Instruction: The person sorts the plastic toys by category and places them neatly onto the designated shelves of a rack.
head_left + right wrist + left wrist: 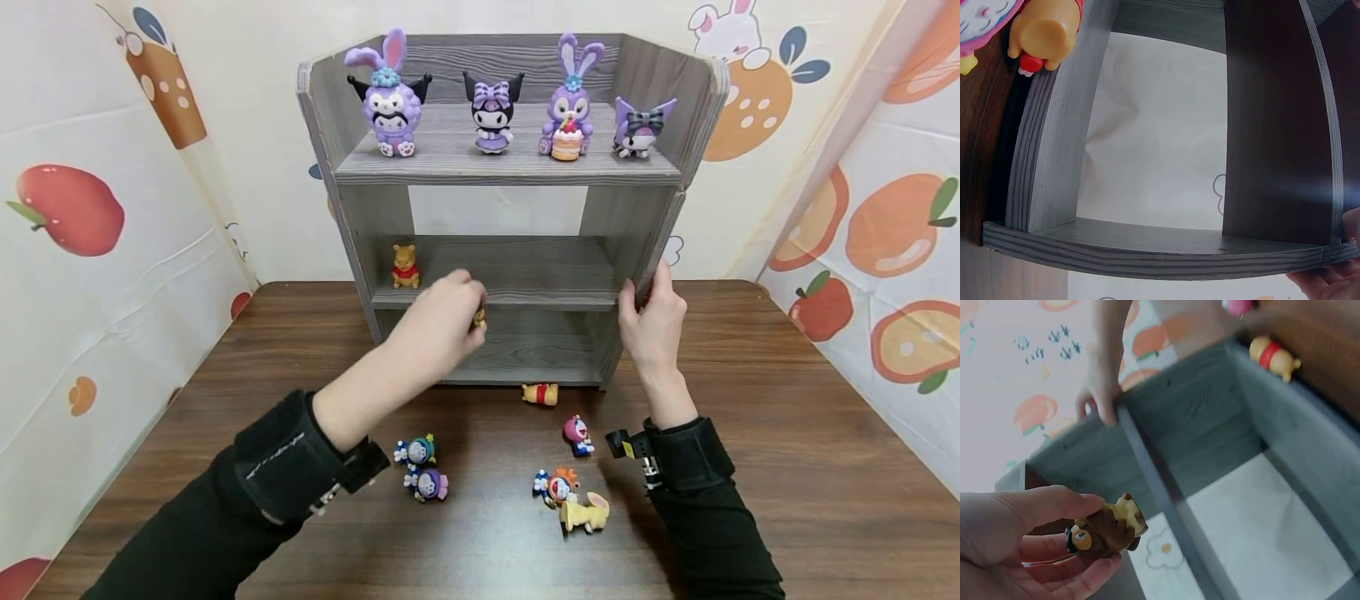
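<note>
My left hand (442,317) is in front of the grey wooden shelf (507,178), close to its middle board. In the left wrist view, its thumb and fingers pinch a small brown and yellow figurine (1116,528) with an orange face. My right hand (654,329) grips the shelf's right side panel (654,242) near the middle board, fingers and thumb around its edge. A Winnie-the-Pooh figurine (406,267) in a red shirt stands at the left of the middle board. Another yellow figurine with a red band (540,394) lies at the shelf's foot.
On the top board stand several purple and black figurines (492,115). Two blue and purple figurines (426,483) lie on the brown table (315,542) at left. Toward the right are a pink-headed figurine (577,433), an orange-haired one (558,485) and a yellow long-eared one (585,513).
</note>
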Demonstrator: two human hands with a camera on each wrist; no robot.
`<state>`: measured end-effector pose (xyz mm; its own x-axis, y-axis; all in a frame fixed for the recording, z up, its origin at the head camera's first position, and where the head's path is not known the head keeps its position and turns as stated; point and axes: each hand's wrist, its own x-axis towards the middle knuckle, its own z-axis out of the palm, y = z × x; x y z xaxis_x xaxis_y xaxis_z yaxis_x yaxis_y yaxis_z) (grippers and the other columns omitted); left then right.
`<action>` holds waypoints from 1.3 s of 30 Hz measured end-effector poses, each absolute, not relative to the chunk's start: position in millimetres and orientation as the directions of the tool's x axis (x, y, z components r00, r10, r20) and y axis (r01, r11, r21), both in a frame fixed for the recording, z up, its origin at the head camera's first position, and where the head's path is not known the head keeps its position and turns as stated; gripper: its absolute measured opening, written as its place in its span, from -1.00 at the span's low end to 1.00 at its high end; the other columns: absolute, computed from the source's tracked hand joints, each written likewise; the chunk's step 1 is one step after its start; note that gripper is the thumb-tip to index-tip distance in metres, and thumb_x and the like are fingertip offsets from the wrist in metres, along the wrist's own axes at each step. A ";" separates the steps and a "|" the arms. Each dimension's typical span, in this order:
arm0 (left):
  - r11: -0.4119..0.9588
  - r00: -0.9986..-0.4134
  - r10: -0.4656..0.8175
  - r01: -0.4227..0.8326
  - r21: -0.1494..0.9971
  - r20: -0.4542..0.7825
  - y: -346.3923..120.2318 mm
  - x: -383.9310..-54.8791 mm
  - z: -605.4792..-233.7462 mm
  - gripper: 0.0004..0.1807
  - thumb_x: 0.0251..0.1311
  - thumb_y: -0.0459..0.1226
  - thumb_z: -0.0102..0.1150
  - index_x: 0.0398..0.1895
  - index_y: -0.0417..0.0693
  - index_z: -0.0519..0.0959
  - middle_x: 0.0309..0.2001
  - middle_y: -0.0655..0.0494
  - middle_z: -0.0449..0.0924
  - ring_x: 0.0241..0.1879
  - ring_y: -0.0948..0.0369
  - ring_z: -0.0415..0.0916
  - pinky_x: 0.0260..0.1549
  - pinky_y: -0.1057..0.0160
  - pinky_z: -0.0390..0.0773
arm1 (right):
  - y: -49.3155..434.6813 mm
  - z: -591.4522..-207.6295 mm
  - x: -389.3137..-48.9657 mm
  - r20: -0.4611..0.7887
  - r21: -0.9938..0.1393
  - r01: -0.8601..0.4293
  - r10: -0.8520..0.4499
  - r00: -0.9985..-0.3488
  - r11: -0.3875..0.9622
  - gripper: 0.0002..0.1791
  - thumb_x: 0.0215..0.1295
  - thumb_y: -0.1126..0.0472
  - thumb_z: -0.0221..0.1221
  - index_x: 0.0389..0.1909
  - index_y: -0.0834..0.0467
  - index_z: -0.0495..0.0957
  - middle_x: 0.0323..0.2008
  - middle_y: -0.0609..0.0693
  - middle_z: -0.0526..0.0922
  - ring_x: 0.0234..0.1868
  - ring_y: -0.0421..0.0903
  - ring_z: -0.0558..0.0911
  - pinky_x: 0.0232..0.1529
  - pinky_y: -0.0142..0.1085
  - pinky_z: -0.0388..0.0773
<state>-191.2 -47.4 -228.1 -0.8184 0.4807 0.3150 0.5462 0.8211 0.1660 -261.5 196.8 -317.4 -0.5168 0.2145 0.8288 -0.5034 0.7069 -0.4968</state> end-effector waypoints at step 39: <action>0.867 -0.879 0.406 0.458 0.198 0.251 -46.4 -272.7 -222.1 -0.83 0.01 -0.49 0.00 -0.29 -0.36 0.51 -0.28 -0.17 0.51 -0.26 0.01 0.43 -0.31 0.15 0.42 | 198.1 -320.4 -263.3 0.823 -0.500 -0.513 0.196 -0.533 0.698 -0.64 0.12 0.43 -0.02 -0.01 0.40 0.35 -0.56 0.20 0.51 -0.70 -0.07 0.37 -0.69 -0.56 0.16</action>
<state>-272.7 -46.4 -222.1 -0.8786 0.4065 0.2505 0.4575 0.8668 0.1983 -263.3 198.1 -320.4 -0.5335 0.1965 0.8227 -0.5134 0.6978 -0.4996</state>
